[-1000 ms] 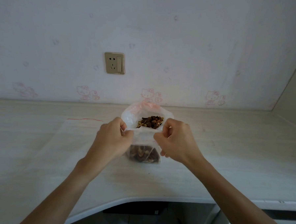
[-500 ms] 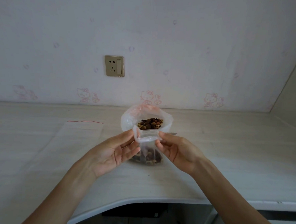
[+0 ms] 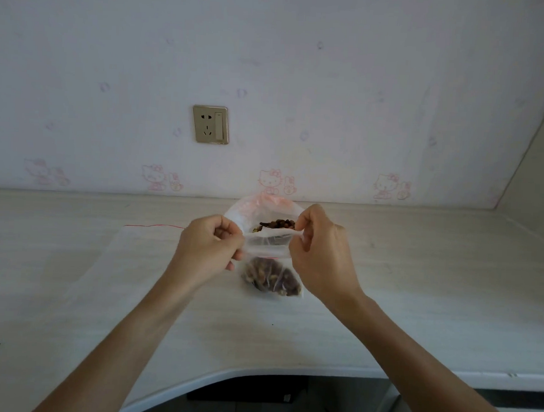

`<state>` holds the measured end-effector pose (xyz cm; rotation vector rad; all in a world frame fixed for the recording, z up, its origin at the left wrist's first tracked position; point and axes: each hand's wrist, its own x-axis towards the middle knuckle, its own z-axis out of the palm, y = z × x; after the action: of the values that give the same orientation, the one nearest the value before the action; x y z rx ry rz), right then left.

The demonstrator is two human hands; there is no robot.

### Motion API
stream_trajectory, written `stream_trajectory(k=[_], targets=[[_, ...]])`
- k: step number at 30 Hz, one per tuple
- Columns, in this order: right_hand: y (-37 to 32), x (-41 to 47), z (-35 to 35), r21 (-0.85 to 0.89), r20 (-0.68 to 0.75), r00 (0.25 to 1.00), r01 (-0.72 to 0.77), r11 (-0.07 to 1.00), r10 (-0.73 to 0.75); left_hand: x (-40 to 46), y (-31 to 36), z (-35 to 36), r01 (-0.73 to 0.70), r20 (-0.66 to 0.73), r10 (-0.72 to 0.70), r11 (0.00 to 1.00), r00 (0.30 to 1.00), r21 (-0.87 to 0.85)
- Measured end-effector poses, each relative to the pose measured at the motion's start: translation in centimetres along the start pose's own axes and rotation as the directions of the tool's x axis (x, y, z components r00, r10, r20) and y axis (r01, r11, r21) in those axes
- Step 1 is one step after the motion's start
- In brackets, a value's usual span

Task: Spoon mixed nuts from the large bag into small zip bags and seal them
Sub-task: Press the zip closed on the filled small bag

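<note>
Clear zip bag (image 3: 267, 248) with nuts is pinched at its top corners by left hand (image 3: 210, 250) and right hand (image 3: 318, 255), fingers curled; held above the worktop (image 3: 417, 292), big bag (image 3: 264, 213) just behind at 12 o'clock.

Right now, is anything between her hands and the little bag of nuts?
Nothing visible. The left hand and right hand already pinch the top corners of the small zip bag. The large bag stands behind it on the table.
</note>
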<state>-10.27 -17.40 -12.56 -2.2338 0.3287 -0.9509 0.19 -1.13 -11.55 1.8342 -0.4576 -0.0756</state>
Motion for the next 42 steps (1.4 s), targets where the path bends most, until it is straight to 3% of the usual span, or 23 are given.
stream_trajectory(k=[2,4,7,10,13,15,17,20,22,24,27,30,33,36,38,40,42], targets=[[0.0,0.1,0.1,-0.065,0.016,1.0,-0.004,0.998,0.005,0.0,0.4,0.3,-0.191,-0.073,0.218,0.945,0.973,0.265],[-0.2,0.4,-0.2,-0.067,0.058,0.993,-0.104,0.992,0.107,-0.2,0.8,0.5,-0.303,-0.055,0.379,0.809,0.924,0.503],[-0.4,1.2,-1.3,0.097,0.242,0.908,-0.374,0.922,0.342,0.0,1.2,0.3,-0.228,0.003,0.292,0.739,0.956,0.635],[-0.2,1.6,-2.3,0.317,0.434,0.795,-0.575,0.755,0.424,0.4,1.5,0.1,-0.134,0.079,0.108,0.835,0.991,0.533],[0.4,1.8,-3.0,0.416,0.559,0.743,-0.635,0.651,0.368,0.6,2.3,0.1,0.071,0.198,-0.11,0.978,0.974,0.196],[0.7,1.9,-3.2,0.466,0.638,0.706,-0.672,0.575,0.308,0.7,2.6,-0.1,0.217,0.345,-0.209,0.976,0.915,0.015],[0.9,2.0,-3.2,0.496,0.674,0.682,-0.703,0.51,0.286,0.9,2.4,-0.3,0.271,0.443,-0.224,0.962,0.868,-0.045],[1.1,2.0,-3.1,0.528,0.689,0.66,-0.74,0.417,0.298,1.1,2.0,0.0,0.312,0.439,-0.242,0.945,0.865,-0.096],[1.2,1.9,-3.3,0.531,0.67,0.682,-0.717,0.452,0.294,1.0,2.0,0.2,0.36,0.437,-0.266,0.922,0.859,-0.146],[1.3,1.9,-3.5,0.515,0.609,0.742,-0.639,0.571,0.28,1.0,1.9,0.2,0.368,0.422,-0.264,0.911,0.867,-0.186],[1.0,1.7,-3.9,0.483,0.445,0.861,-0.463,0.743,0.247,1.1,1.9,-0.2,0.27,0.321,-0.21,0.951,0.924,-0.154],[0.5,1.6,-3.6,0.248,0.17,0.974,-0.19,0.95,0.15,1.5,2.1,-0.6,0.077,0.152,-0.074,0.997,0.986,-0.012],[-0.2,1.2,-2.7,0.02,0.068,0.996,-0.062,0.998,0.061,1.4,2.4,-0.5,-0.241,0.066,0.232,0.927,0.97,0.288],[-0.5,1.5,-2.2,0.044,0.052,0.983,-0.178,0.983,0.176,0.7,2.5,-0.4,-0.475,0.106,0.504,0.696,0.857,0.539],[-0.9,1.9,-2.4,0.209,0.138,0.928,-0.369,0.906,0.346,0.5,2.5,-0.4,-0.477,0.123,0.515,0.645,0.849,0.597],[-1.0,2.1,-2.9,0.312,0.265,0.857,-0.509,0.802,0.441,0.4,2.6,-0.3,-0.393,0.124,0.391,0.747,0.912,0.537],[-0.7,2.1,-3.3,0.375,0.393,0.816,-0.563,0.737,0.424,0.2,3.0,0.0,-0.184,0.152,0.149,0.951,0.977,0.248]])
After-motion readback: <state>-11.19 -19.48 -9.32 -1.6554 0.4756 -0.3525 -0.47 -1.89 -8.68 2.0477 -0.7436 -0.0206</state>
